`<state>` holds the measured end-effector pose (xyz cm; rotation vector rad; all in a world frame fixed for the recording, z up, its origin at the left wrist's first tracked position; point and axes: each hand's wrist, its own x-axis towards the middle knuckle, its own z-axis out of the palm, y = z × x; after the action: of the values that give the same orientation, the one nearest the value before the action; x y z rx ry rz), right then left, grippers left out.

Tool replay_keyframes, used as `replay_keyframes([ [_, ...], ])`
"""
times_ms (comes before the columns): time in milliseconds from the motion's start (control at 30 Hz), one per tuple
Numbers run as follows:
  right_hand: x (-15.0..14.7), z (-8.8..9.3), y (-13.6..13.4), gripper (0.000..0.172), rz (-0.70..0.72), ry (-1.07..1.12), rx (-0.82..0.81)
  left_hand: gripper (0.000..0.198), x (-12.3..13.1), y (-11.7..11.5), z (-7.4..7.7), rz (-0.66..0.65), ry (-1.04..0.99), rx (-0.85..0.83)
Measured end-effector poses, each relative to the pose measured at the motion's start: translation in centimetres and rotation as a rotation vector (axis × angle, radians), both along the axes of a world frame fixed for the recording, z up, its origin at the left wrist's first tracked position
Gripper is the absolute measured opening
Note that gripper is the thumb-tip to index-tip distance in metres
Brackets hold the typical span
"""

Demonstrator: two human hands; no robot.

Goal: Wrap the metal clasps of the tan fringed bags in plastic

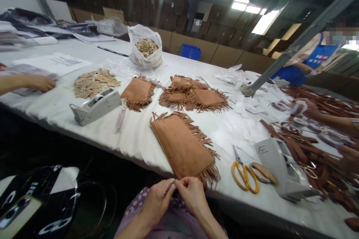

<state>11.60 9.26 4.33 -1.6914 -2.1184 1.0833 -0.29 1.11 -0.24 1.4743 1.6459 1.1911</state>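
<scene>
A brown fringed pouch (182,143) lies flat at the table's front edge, a zipper running along its left side. Just at its near corner, my left hand (157,199) and my right hand (193,196) meet with fingertips pinched together. Something tiny and greyish shows between them, too small to name. Whether the fingers also grip the pouch's corner is hard to see. Beyond it sit another fringed pouch (137,91) and a pile of fringed pouches (207,97). Scissors with yellow handles (244,175) rest to the right of my hands.
Grey tape dispensers stand left (97,106) and right (283,168). Tan tags (94,82) lie heaped near a plastic bag (146,48). Brown straps (297,142) cover the right end, where a co-worker's hand (311,112) works. Another person's hand (42,82) is at far left.
</scene>
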Motion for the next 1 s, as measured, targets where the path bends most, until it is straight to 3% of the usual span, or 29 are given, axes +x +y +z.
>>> replay_keyframes([
  [200,1.2,-0.7,0.1,0.028,-0.015,0.268,-0.268,0.023,0.6,0.0,0.8,0.096,-0.087,-0.058],
  [300,1.6,-1.0,-0.2,0.026,-0.086,0.405,-0.349,0.024,1.1,-0.2,0.7,0.17,-0.129,-0.047],
  [433,1.6,-1.1,-1.2,0.045,-0.243,0.496,-0.266,0.021,1.6,0.2,0.4,0.244,-0.341,-0.135],
  [567,1.2,-1.1,-2.5,0.046,-0.256,0.549,-0.205,0.021,1.8,1.0,0.6,0.278,-0.9,-0.336],
  [700,0.9,-1.6,-3.5,0.046,-0.251,0.63,-0.207,0.018,1.7,1.2,1.7,0.09,-1.426,-0.451],
  [833,1.6,-2.2,-3.0,0.039,-0.141,0.561,-0.067,0.008,1.2,1.4,2.9,-0.019,-1.606,-0.475],
  [1000,2.8,-1.6,-1.4,0.022,0.128,0.393,0.18,0.005,0.8,1.8,3.5,0.026,-1.667,-0.581],
])
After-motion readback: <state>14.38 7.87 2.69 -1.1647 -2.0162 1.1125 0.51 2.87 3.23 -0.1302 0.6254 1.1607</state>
